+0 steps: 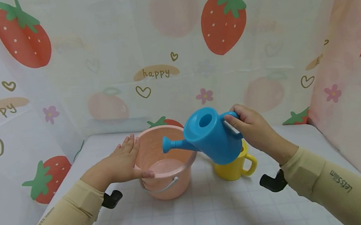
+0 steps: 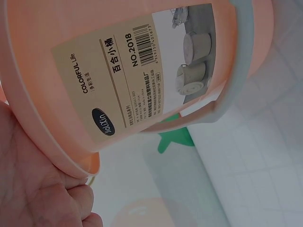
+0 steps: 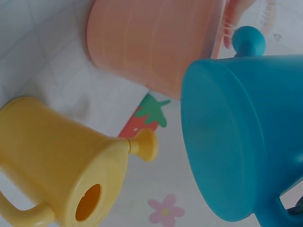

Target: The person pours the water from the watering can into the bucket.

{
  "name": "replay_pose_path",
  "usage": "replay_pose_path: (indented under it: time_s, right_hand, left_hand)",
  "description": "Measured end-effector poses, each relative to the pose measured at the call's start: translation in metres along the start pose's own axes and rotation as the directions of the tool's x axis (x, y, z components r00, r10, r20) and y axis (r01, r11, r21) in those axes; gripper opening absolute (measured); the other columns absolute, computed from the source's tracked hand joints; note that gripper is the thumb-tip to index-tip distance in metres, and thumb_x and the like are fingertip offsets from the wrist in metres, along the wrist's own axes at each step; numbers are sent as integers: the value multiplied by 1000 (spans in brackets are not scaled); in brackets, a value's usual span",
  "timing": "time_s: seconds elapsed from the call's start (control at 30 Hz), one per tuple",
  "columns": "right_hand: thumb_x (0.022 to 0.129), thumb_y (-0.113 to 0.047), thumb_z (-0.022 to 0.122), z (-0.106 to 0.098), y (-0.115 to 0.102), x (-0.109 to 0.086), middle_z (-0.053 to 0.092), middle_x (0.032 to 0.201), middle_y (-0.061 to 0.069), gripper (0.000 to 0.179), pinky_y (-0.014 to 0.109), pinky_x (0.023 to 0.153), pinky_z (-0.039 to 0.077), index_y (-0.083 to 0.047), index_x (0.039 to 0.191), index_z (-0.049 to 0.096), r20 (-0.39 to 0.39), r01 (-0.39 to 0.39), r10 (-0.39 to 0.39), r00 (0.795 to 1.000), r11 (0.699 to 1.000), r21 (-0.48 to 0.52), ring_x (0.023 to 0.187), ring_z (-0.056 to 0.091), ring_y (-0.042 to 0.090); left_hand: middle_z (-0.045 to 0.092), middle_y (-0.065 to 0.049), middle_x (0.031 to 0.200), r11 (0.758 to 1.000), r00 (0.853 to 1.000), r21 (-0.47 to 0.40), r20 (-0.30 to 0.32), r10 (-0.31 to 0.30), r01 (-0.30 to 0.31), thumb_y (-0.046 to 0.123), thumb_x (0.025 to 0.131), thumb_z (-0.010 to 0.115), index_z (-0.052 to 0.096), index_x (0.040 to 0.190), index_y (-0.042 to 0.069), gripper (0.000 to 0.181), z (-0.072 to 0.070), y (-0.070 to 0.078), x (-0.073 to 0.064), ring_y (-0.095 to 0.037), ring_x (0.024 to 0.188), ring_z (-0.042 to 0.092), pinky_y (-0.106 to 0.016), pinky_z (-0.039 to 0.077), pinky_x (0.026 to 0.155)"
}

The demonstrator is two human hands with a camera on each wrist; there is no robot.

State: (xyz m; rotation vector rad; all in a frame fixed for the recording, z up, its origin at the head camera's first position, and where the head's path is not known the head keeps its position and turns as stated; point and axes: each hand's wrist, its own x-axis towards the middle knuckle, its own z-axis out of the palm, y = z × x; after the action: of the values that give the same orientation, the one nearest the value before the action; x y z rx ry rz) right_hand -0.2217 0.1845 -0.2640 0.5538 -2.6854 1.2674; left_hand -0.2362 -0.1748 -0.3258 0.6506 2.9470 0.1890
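A blue watering can point(image 1: 215, 136) is held up and tilted, its spout leaning left over the bucket's rim. My right hand point(image 1: 253, 126) grips its handle. The pink bucket point(image 1: 171, 182) stands upright on the table, its pale handle hanging down in front. My left hand point(image 1: 119, 164) rests on the bucket's left rim, fingers straight and thumb stretched along the near edge. In the left wrist view a printed label point(image 2: 123, 71) shows on the bucket's side. A yellow watering can point(image 3: 61, 161) stands on the table, partly hidden behind the blue one in the head view.
The table point(image 1: 212, 213) has a white, grid-patterned cover. A strawberry-printed curtain point(image 1: 174, 54) closes off the back and both sides. Black mounts point(image 1: 111, 199) sit at both wrists under beige sleeves.
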Motion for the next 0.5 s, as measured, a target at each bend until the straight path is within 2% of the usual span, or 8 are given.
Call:
replay_pose_path:
  time_s: [0.3, 0.5]
  right_hand:
    - [95, -38, 44, 0, 0, 0, 47, 83, 15, 34, 52, 86, 43, -4, 94, 48, 0, -8, 8, 1000, 1000, -8, 99, 51, 28]
    - [95, -39, 44, 0, 2, 2, 47, 83, 14, 34, 51, 86, 44, -5, 94, 48, -3, -7, 7, 1000, 1000, -11, 98, 51, 28]
  left_hand:
    - [-3, -28, 149, 1000, 1000, 3, -6, 1, -1, 84, 64, 44, 6, 143, -9, 128, 0, -1, 0, -40, 137, 0, -56, 9, 108]
    - [-5, -27, 149, 1000, 1000, 3, 10, -4, 4, 84, 64, 44, 4, 143, -8, 128, -1, 0, 0, -40, 137, -2, -56, 8, 108]
